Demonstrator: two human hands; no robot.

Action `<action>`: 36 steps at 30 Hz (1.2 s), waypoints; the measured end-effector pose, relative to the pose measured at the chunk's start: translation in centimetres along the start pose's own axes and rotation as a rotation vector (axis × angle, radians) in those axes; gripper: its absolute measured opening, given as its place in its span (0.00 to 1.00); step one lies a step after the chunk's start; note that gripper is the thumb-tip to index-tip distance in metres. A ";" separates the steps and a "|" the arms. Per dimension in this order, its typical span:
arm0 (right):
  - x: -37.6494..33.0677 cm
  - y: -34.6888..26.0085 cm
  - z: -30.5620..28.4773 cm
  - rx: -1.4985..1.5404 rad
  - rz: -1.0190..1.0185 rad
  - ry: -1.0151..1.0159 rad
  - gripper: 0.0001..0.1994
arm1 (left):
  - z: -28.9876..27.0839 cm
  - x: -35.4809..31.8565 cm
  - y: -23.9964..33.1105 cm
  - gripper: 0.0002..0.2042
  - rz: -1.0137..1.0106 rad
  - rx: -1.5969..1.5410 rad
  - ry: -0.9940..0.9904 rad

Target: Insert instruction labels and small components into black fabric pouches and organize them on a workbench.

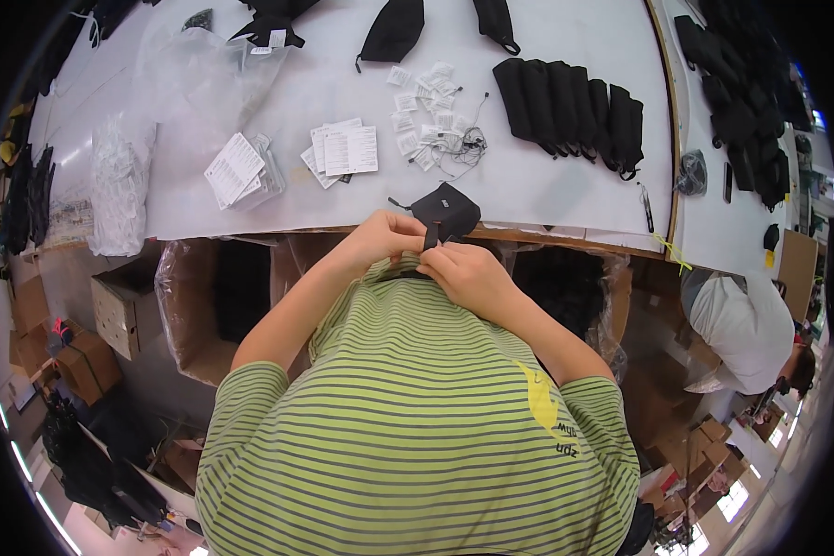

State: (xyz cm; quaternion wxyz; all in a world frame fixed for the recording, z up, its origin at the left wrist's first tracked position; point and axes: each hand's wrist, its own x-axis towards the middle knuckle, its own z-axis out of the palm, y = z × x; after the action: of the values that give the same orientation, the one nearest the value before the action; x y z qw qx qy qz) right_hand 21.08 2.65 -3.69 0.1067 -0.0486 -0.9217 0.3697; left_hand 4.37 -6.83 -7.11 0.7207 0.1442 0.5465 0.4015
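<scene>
A small black fabric pouch (448, 206) lies at the table's near edge, right in front of me. My left hand (385, 237) pinches a black strap (433, 236) at the pouch's near end from the left. From the right, my right hand (468, 271) grips the same strap, with thumb and forefinger pressed together. Both hands are close together, just off the table edge. A short cord end sticks out from the pouch's left side. What exactly lies between the fingertips is partly hidden.
Beyond the pouch lie small white packets (425, 116) with a tangle of thin black cords (473, 141). Paper cards (346, 148) and bagged cards (241, 171) are to the left. A row of black pouches (570, 107) sits at right. Open boxes (190, 315) stand below the table.
</scene>
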 end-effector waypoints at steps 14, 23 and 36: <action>2.3 2.9 -5.0 0.968 0.620 0.093 0.07 | 0.5 -0.7 -0.5 0.10 0.446 -0.065 0.360; 3.6 4.0 -5.7 1.103 0.729 -0.176 0.09 | 1.5 -0.4 0.8 0.15 0.526 0.397 0.351; 3.3 4.0 -4.9 1.130 0.756 -0.218 0.10 | 1.8 0.3 0.4 0.08 0.657 0.436 0.311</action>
State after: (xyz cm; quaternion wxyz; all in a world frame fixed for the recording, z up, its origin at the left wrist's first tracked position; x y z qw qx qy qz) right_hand 19.07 9.34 -2.46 -0.1137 -0.2662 -0.5130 0.8081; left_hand 5.85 -5.95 -6.44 0.4160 0.3977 0.6458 0.5017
